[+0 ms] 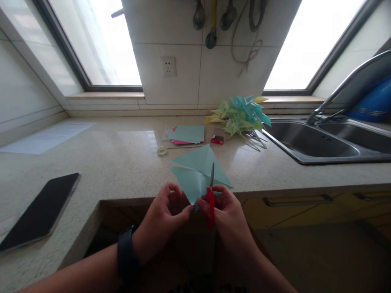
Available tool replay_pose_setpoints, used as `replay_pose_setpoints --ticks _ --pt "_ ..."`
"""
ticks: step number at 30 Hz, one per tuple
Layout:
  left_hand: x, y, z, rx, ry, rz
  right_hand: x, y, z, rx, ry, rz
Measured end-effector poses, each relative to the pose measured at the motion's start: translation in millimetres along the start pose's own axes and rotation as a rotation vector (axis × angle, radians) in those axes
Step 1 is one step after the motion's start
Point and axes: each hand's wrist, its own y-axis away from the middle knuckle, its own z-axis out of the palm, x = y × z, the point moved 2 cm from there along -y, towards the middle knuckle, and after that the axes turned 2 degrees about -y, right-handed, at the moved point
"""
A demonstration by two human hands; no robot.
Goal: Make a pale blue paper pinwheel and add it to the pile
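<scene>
A light blue-green paper square (195, 165), slit from its corners toward the middle, is held up in front of the counter's edge. My left hand (171, 207) pinches its near corner between thumb and finger. In my right hand (227, 209) are red-handled scissors (210, 203), their blades pointing up and away over the paper. The fingertips of that hand also reach the paper's near corner, close to my left thumb. Whether they grip the paper there is partly hidden by the scissors.
Behind lie stacked coloured paper sheets (187, 133), a tape roll (162, 151), a thin stick (185, 146) and a small red box (218, 136). Finished paper pinwheels (241, 116) are heaped beside the sink (317, 140). A dark tablet (41, 211) and printed sheets (45, 136) lie left.
</scene>
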Motion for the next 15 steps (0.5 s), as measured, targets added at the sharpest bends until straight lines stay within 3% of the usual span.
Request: replay_pose_setpoints --ticks 3,8,15 --pt "1.1 -2.2 0.9 -0.003 0.061 -0.084 -1.3 -0.9 0.0 -0.005 0.007 0.015" --pt "0.5 -5.4 -1.3 -0.152 0.036 -0.192 -0.2 -1.7 -0.4 -0.080 0.034 0.038" --pt "1.3 -4.3 -4.8 -0.122 -0.046 -0.204 3.7 -2.7 -0.7 -0.071 0.077 -0.004"
